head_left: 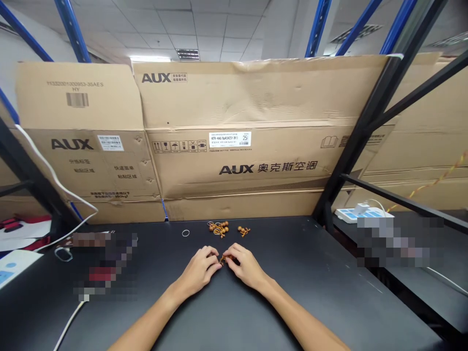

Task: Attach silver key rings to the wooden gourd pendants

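Both hands meet low over the black tabletop, near its middle. My left hand (202, 267) is closed, thumb and fingers pinching one side of a small brown beaded cord piece (223, 260). From the other side my right hand (244, 265) pinches the same piece with thumb and fingertips. Most of the piece is hidden by the fingers. Just beyond the hands lies a cluster of brown beads with cords and rings (218, 228). A smaller beaded cord piece (243, 231) rests to its right. Off to the left sits a thin pale ring (185, 233).
Flattened cardboard boxes (234, 107) stand as a wall behind the black table (292, 282). A white cable (58, 170) hangs at left, near blurred items. Black rack posts (365, 131) frame the right side, where a power strip (347, 215) lies on the neighbouring surface.
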`<action>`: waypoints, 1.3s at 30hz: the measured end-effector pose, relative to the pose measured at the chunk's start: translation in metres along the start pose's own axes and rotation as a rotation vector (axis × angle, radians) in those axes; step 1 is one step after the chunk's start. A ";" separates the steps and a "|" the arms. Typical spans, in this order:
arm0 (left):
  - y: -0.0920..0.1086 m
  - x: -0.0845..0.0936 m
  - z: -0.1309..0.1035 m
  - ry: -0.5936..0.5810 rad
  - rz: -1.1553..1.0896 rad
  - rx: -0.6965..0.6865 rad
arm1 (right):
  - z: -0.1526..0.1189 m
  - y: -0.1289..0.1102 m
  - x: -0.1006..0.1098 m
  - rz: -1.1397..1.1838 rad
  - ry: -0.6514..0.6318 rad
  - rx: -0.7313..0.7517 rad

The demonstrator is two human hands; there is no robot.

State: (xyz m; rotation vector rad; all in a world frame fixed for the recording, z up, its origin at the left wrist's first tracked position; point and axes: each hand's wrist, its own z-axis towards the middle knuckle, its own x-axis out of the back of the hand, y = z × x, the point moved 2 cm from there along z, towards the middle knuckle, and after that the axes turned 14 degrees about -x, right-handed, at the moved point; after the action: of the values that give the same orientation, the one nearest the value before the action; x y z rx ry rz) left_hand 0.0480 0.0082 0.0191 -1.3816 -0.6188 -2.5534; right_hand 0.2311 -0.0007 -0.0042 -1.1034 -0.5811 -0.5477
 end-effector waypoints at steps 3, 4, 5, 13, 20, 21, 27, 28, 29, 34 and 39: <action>0.001 0.001 0.000 -0.010 0.026 -0.008 | -0.001 -0.002 0.001 -0.007 -0.006 -0.006; 0.001 0.001 0.000 -0.007 0.038 0.002 | -0.001 -0.003 0.001 -0.002 -0.016 0.000; 0.000 0.000 -0.001 0.000 0.048 0.015 | -0.002 -0.005 0.002 0.005 -0.029 0.012; -0.003 -0.002 -0.002 0.021 0.022 0.008 | -0.002 -0.002 -0.001 -0.014 -0.013 0.012; 0.000 -0.001 -0.001 -0.003 0.063 0.032 | -0.004 -0.005 0.002 0.036 -0.046 0.035; -0.002 -0.002 -0.002 0.002 0.070 0.050 | -0.004 -0.007 0.003 0.040 -0.061 0.046; -0.004 -0.004 -0.002 0.013 0.017 0.018 | -0.002 -0.002 0.000 -0.023 -0.002 0.001; -0.003 -0.003 -0.002 -0.004 0.011 -0.002 | -0.001 0.000 -0.001 -0.033 0.010 -0.013; -0.002 -0.003 -0.001 -0.020 0.011 -0.016 | -0.001 0.001 0.000 -0.038 0.017 -0.022; 0.001 -0.001 -0.001 -0.001 0.049 0.026 | -0.002 -0.005 0.003 0.044 -0.033 0.027; -0.002 -0.001 -0.001 0.025 0.039 0.051 | -0.002 -0.008 0.003 0.031 -0.045 0.048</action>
State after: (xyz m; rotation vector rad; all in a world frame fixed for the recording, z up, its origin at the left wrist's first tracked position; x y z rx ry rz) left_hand 0.0469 0.0096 0.0168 -1.3297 -0.6415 -2.5025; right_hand 0.2285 -0.0059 0.0021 -1.0800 -0.6123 -0.4806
